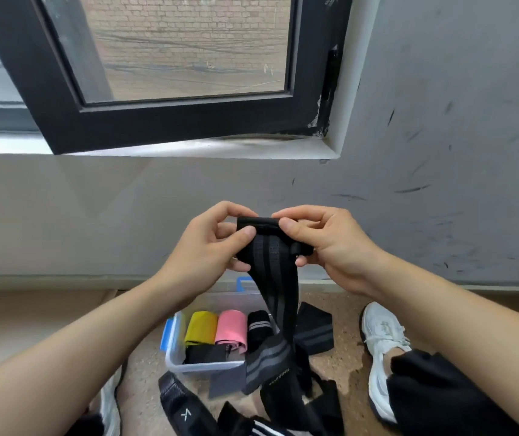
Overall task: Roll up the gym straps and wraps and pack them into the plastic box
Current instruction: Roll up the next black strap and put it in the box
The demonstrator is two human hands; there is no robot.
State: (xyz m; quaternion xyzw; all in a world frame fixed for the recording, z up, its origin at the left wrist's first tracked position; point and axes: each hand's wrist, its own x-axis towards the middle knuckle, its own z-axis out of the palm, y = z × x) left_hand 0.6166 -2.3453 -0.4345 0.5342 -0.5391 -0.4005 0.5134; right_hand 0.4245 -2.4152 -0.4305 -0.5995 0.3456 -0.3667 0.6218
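The left hand [211, 243] and the right hand [324, 243] hold up the top end of a long black wrap [270, 262] with gray stripes. The fingers [220, 212] of both hands pinch it tight. The black wrap hangs down over the plastic box [173, 357] on the floor [340, 309]. A yellow roll [200, 328], a pink roll [231, 328] and a black roll [258, 330] sit side by side in the box. More black straps [182, 407] lie on the floor just beside it.

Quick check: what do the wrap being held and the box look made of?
Wrap: seemingly woven elastic fabric, matte black with grey stripes; it hangs limp and creases. Box: likely clear plastic, slightly glossy; the rolls show through its wall.
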